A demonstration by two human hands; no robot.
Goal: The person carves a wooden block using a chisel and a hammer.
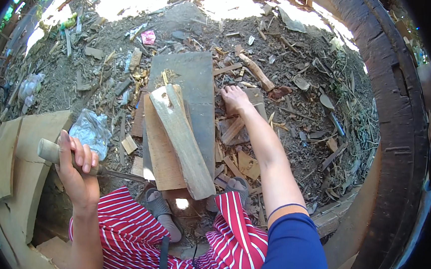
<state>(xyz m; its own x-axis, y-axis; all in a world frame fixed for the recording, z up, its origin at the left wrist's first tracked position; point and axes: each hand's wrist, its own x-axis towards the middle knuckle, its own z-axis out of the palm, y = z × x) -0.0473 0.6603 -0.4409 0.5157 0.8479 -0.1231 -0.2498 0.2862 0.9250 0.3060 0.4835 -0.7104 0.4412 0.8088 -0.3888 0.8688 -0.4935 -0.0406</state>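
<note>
My left hand grips the round wooden handle of a tool, whose narrow dark metal blade extends rightward. My right hand has curled fingers at the upper right beside a dark flat board, among small wood pieces; what they grip is hidden. On the board lie a light brown plank and a narrower weathered wooden piece with chips at its top end.
Wood scraps and litter cover the dirt, with a plastic bag at left. Curved planks stand left; a dark curved timber runs down the right. My sandalled feet are below the board.
</note>
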